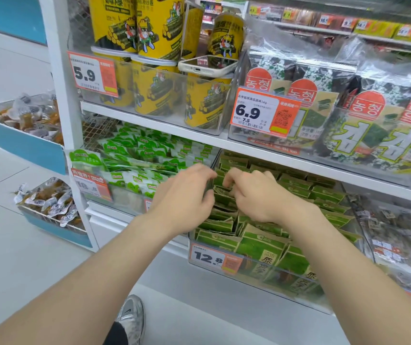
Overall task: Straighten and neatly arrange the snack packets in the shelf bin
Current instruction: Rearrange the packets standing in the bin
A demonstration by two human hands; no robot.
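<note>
The fingers [208,195] of the left hand [184,192] are curled round the edge of a dark green packet, thumb side blurred. The fingers [229,179] of the right hand [259,195] are bent down and pinch the tops of the packets [261,245] just beside it. The two hands are near each other and work the same row.

That row sits well behind the tag [208,257], toward the back of the clear bin [274,278] that carries the tag on its front wall. Behind the tag, on the left side, the packets lean and overlap at odd angles. Behind and to the right of the tag they stand in more even rows. Those just behind the tag stand upright with their faces forward.

The step in hand looks like gathering a few crooked packets in the back-left part and squaring them. The task seems partly done, since the left column is ragged.

The next move likely calls for lifting the gripped packets a little, turning them face forward, and pressing them down in line with the row to the right of the tag. The packets are thin and pack tightly, so neighbours may tip as one is pulled. One hand should hold the row while the other slots the packets in.

Left of the tag, a second bin holds lighter green packs [137,155].
</note>
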